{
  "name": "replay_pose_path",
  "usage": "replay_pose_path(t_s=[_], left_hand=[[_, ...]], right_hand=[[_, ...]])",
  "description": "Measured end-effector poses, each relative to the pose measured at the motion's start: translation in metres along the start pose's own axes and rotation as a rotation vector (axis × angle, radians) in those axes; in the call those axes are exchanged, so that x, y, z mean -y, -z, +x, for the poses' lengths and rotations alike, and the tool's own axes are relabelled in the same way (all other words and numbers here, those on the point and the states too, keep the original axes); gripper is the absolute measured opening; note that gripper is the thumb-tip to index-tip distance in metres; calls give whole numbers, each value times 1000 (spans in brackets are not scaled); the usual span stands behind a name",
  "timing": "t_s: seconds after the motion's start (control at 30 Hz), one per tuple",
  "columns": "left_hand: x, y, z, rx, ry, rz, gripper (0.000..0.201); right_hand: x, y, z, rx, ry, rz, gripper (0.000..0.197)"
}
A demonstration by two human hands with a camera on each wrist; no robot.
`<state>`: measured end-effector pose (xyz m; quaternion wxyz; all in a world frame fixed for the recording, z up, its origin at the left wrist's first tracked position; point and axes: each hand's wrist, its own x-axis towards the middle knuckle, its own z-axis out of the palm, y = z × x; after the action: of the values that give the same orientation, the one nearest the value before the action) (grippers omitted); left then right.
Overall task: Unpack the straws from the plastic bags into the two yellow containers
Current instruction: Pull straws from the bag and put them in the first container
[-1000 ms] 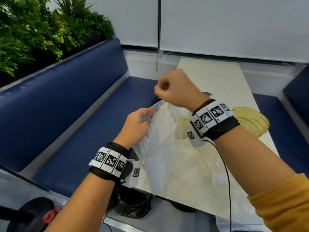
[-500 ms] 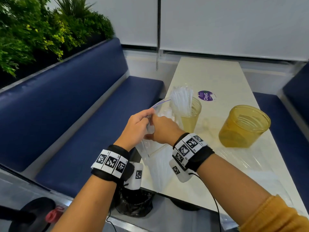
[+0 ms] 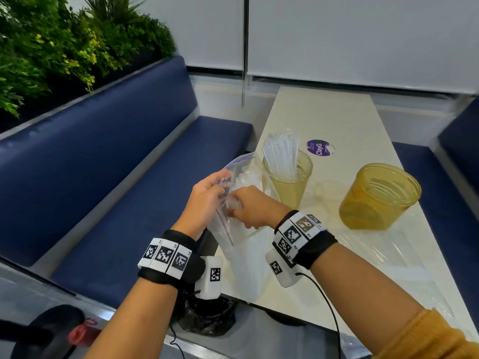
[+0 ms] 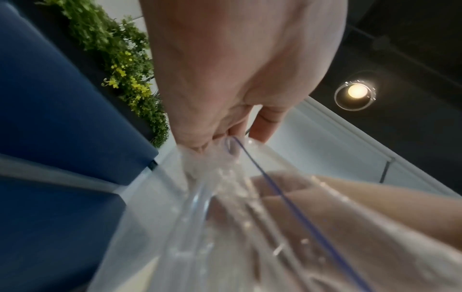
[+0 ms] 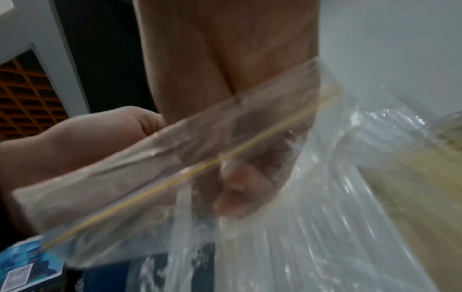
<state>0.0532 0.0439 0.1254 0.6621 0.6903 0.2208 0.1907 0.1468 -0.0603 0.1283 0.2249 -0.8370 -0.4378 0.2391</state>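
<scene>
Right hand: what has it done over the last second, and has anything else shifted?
The right hand dropped from above the tall cup back to the bag, its fingers now in the bag mouth among the straws. The left hand keeps pinching the bag's rim. Both cups stayed put; the wide cup remains empty.

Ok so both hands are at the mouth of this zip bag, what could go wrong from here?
The clear zip bag sits at the white table's left edge, so straws pulled out by the right hand could spill to the floor. The narrow yellow cup nearby, top-heavy with clear straws, might tip if bumped.
</scene>
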Motion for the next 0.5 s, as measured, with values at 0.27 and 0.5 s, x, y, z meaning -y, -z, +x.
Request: replay_pose_path(t_s=[0.27, 0.5], left_hand=[[15, 6, 0, 122, -128, 198, 61], [15, -24, -2, -46, -171, 305, 35]], right_hand=[[17, 55, -4, -124, 57, -67, 28], [47, 86, -11, -287, 241, -31, 20]])
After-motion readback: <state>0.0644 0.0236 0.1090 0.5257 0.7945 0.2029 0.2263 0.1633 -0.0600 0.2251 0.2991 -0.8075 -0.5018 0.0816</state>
